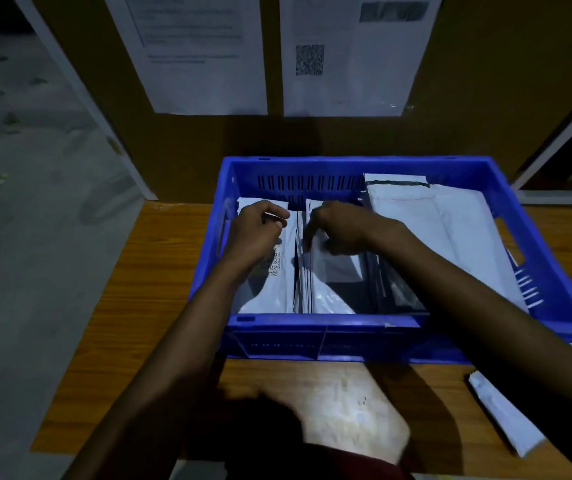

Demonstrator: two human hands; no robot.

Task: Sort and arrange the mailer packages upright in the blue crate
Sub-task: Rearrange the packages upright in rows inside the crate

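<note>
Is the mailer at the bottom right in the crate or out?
Out: the mailer lies on the table, outside the crate.

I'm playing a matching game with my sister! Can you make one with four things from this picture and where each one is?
Things: 1 left hand; 2 big mailer; 3 loose mailer; 4 printed sheets.
Places: A on the table, outside the blue crate; B on the board behind; C leaning in the crate's right side; D gripping the leftmost mailer's top.
Pairs: 1-D, 2-C, 3-A, 4-B.
</note>
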